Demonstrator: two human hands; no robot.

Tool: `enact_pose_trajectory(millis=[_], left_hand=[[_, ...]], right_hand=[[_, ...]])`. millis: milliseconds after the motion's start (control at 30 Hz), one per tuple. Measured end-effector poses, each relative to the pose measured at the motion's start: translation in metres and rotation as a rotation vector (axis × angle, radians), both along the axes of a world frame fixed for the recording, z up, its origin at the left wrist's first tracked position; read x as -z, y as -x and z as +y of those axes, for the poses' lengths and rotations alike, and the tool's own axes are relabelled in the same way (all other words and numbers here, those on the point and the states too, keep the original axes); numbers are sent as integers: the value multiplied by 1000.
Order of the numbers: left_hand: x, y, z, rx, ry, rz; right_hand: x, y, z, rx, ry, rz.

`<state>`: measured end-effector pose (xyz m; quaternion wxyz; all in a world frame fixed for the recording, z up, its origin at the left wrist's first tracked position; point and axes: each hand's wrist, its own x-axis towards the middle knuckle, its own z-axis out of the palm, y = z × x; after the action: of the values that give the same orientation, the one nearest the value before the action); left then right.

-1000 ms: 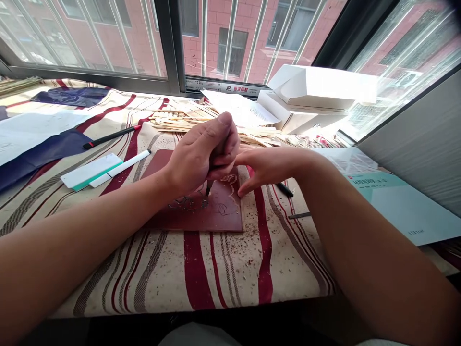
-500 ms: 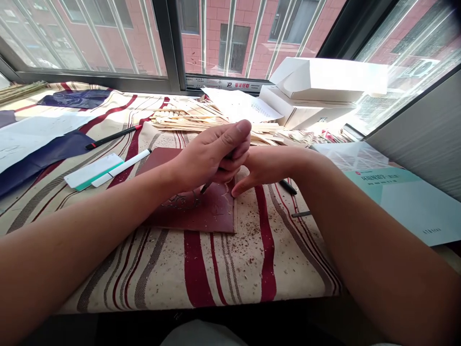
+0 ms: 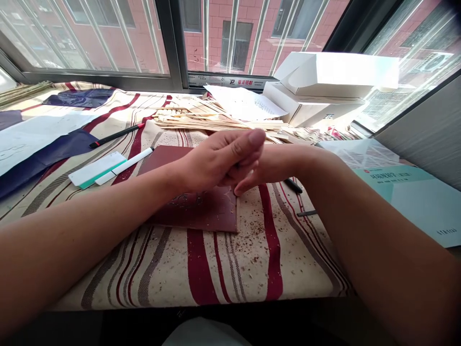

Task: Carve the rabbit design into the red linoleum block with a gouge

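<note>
A reddish-brown board (image 3: 201, 216) with carved curving lines lies on the striped cloth. Above it, my left hand (image 3: 234, 156) is closed in a fist, thumb uppermost, around a slim carving tool; in this moment's view the fist and wrist hide the tool. My right hand (image 3: 272, 166) is bent in from the right, close against the left. Its thumb presses at the board's right edge, while the other fingers are hidden behind my left hand. Part of the carved pattern shows just under my left wrist.
Brown shavings (image 3: 255, 240) litter the striped cloth (image 3: 162, 283). Left are a white marker (image 3: 126, 166), a white-and-green case (image 3: 97, 170) and a black pen (image 3: 117, 135). Right are dark tools (image 3: 293, 186) and a book (image 3: 406, 202). Wooden strips (image 3: 201, 117) and white boxes (image 3: 324, 91) stand behind.
Both hands have shifted slightly to the right over the board. The tool's dark tip, seen below my left fist before, is now hidden. The whole view has shifted slightly.
</note>
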<state>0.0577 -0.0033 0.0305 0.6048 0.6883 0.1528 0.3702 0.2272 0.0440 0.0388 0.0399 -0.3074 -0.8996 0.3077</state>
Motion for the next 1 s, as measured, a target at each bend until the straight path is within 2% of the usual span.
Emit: enact_pose_trajectory(millis=[67,133,200,267,333,400,433,500,567,667,733,767,800,933,1000], left_hand=[[8,1,-2,-259,-29,-133],[16,2,-4,-499,-80,-272],[20,2,-6,-623,-133,-344],[21,1,-8,-606,-152,-322],[17,1,-7,-489,-121,-248],[12,2,-4,-370,-35,-161],[10,2,-2,-356,27,-138],[8,3,1,-461,161,-154],[10,2,1,-649,223,-231],[15,-1,-5,-803,99,-304],[16,-2,-10,-824,17,-315],[15,-1,-11,-818,26,-313],[14,0,-11,-808,78,-312],[6,9,-2,-738,445,-285],[3,12,4,-693,536,-263]], right_hand=[[3,-4,7,-126,-64,-109],[4,-7,11,-177,-89,-149],[3,-7,12,-190,-99,-144],[1,-7,11,-192,-99,-141],[1,-6,11,-181,-93,-146],[2,-6,11,-170,-83,-152],[3,-5,12,-170,-80,-153],[4,-4,14,-173,-74,-158],[4,-3,15,-177,-68,-175],[1,-1,13,-159,-65,-192],[0,0,12,-144,-68,-189],[0,0,11,-140,-68,-190],[0,0,11,-138,-66,-193],[4,-2,13,-144,-59,-183],[6,-2,14,-160,-63,-155]])
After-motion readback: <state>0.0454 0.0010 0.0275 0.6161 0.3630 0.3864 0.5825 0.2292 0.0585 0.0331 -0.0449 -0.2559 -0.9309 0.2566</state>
